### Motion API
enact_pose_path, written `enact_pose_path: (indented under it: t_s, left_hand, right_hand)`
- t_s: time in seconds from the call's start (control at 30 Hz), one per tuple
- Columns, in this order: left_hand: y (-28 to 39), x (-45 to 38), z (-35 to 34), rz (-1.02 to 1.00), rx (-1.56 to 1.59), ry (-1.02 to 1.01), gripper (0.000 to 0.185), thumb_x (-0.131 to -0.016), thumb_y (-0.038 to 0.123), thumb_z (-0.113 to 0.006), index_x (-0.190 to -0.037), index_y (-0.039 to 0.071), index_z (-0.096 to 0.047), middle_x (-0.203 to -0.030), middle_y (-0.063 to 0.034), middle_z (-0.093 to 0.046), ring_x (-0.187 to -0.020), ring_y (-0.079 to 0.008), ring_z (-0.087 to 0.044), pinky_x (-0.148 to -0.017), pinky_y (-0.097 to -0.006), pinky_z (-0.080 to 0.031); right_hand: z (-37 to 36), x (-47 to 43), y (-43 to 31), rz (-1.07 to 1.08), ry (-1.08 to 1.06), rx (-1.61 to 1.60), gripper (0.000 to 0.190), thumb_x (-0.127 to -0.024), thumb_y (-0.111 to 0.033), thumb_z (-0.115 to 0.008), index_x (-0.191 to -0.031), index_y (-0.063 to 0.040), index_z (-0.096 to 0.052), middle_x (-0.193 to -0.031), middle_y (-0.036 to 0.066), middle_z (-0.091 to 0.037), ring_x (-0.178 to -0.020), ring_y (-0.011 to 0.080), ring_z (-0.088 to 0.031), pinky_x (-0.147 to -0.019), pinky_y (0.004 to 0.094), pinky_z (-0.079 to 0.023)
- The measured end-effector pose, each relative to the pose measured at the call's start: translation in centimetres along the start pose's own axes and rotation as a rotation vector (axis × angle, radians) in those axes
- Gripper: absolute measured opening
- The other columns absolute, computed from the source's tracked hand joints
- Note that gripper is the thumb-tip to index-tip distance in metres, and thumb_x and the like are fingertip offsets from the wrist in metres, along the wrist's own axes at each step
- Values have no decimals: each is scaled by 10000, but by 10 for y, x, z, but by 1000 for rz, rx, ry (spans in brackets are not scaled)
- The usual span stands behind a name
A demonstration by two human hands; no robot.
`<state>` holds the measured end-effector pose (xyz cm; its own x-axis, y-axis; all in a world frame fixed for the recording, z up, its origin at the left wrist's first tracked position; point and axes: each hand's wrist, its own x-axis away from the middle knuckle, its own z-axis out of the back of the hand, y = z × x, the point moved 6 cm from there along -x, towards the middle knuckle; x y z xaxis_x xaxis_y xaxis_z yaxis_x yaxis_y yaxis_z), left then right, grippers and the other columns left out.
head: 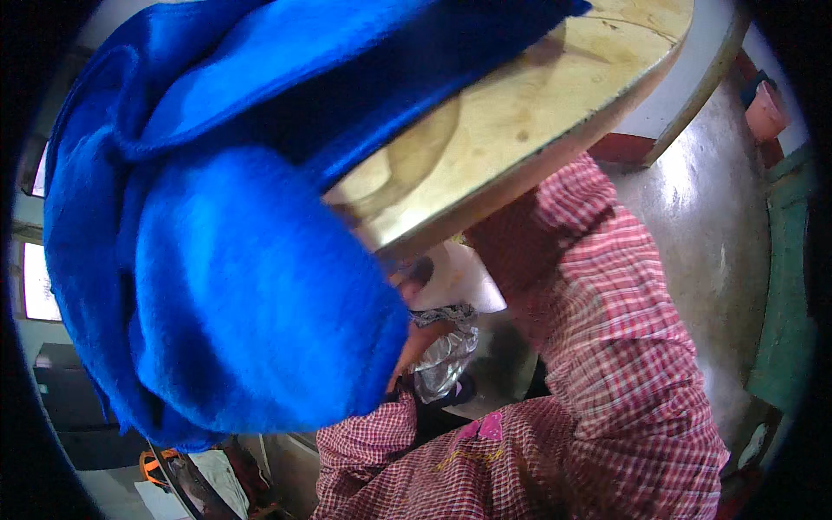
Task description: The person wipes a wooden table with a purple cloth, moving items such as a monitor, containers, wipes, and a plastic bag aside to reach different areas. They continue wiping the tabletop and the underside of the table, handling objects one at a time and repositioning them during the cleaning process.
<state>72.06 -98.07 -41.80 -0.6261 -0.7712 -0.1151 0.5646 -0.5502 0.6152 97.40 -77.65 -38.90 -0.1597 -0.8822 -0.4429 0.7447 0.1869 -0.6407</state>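
Note:
A big piece of fuzzy blue cloth (260, 286) hangs in loose folds close before me, draped over the pale wooden tabletop (520, 123) with a rounded end. My left sleeve (370, 426), red and white checked, leads to a bit of bare left forearm (419, 344) beside the cloth's lower right edge. The cloth covers most of my left hand, so its grip is hidden. My right sleeve (617, 292) reaches up to the tabletop's near edge, and my right hand is out of sight behind it. Below that edge are a white sheet-like thing (465, 279) and a shiny, silvery crumpled thing (448, 364).
Grey shiny floor (689, 260) stretches along the right, with a pink bucket (767, 114) at the wall and a green panel (783, 286) at the rim. At lower left lie an orange-handled object (153, 467) and pale cloth or paper (221, 478). A dark cabinet-like block (71, 396) stands behind.

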Motion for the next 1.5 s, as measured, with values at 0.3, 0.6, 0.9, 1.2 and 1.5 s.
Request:
enact_pose_path:
  t_s: [0.3, 0.6, 0.9, 1.2, 1.5]
  left_hand:
    - [7, 0, 0, -66, -44, -1, 753, -415, 71, -919, -1126, 35, -671, -1376, -143, -473, -1267, -351, -491, -1034, -447, -448]
    - [16, -2, 0, -124, 159, -9, 794, -489, 58, -901, -1239, 19, -644, -1388, -156, -458, -1325, -350, -456, -1059, -434, -452]
    - [15, -4, -2, -136, 114, -28, 753, -476, 62, -910, -1186, 24, -660, -1376, -143, -455, -1292, -346, -475, -1063, -422, -446]
    - [16, -2, -4, -141, 136, -14, 799, -464, 66, -919, -1219, 44, -655, -1351, -152, -494, -1302, -352, -473, -1065, -437, -446]
    - [11, 0, -14, -82, 142, -93, 595, -518, 65, -866, -1081, 27, -677, -1364, -161, -483, -1280, -354, -489, -1058, -425, -441]
  right_hand:
    - [3, 33, 7, -10, -30, -18, 661, -750, -535, -715, -1203, -55, -676, -1214, 199, -656, -1163, 350, -597, -1001, 416, -455]
    - [2, 18, 3, -13, -39, -27, 665, -736, -539, -719, -1182, -48, -686, -1191, 205, -665, -1139, 356, -610, -984, 419, -468]
    - [3, 8, -5, 6, -70, -33, 669, -722, -544, -723, -1161, -40, -695, -1167, 211, -674, -1115, 362, -624, -967, 423, -481]
    - [0, 5, -11, 32, -139, -26, 673, -709, -549, -728, -1140, -33, -705, -1143, 217, -683, -1091, 368, -637, -950, 426, -494]
    - [-8, 7, -17, 52, -235, -15, 678, -695, -554, -732, -1118, -25, -715, -1120, 224, -691, -1068, 374, -650, -932, 429, -507]
